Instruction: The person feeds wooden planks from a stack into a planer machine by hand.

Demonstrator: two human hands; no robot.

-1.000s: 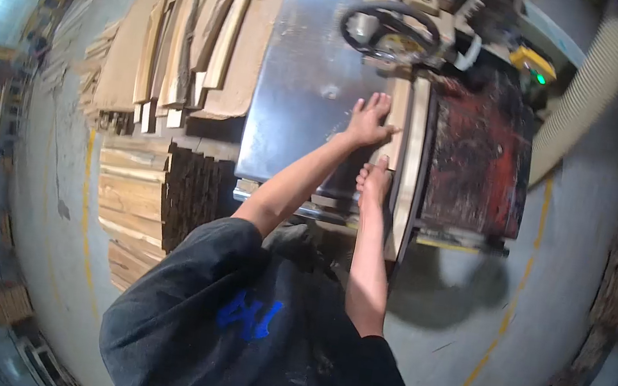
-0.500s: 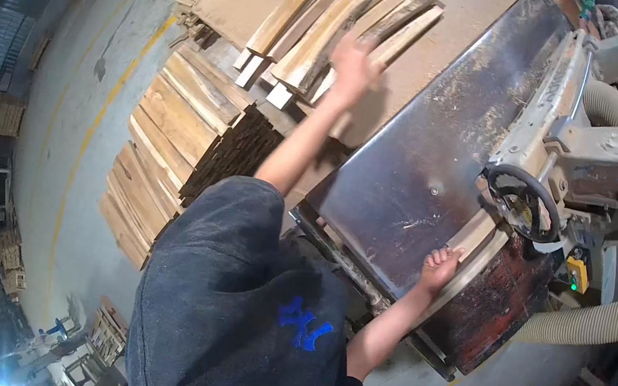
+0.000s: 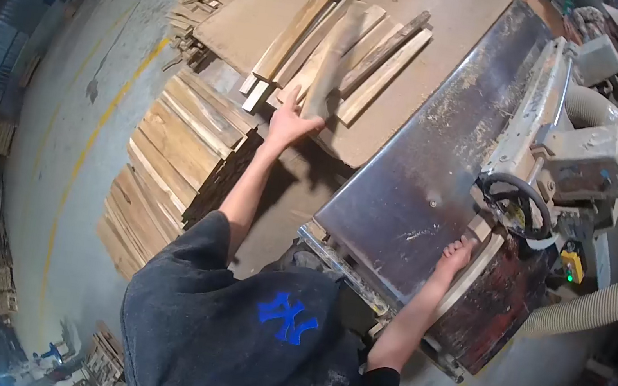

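My left hand (image 3: 293,123) is closed around the near end of a rough-edged wooden board (image 3: 336,58), thumb on one side and fingers on the other. The board is blurred and lies over a row of similar boards (image 3: 296,33) on the brown panel tabletop. Over at the machine, my right hand (image 3: 457,253) is curled at the end of a short visible length of wooden strip (image 3: 481,227). That strip runs under the machine beside the handwheel (image 3: 516,205), where its far part is hidden.
The metal machine table (image 3: 404,191) carries sawdust and chips. A pale guide strip (image 3: 462,282) borders its red-stained side. Stacked planks (image 3: 183,136) stand left of my body. A ribbed hose (image 3: 592,312) and a yellow switch box (image 3: 572,265) are at the right.
My left hand has come back toward me from over the boards and now grips one board, which has shifted and tilted. My right hand has moved slightly forward along the strip toward the machine.
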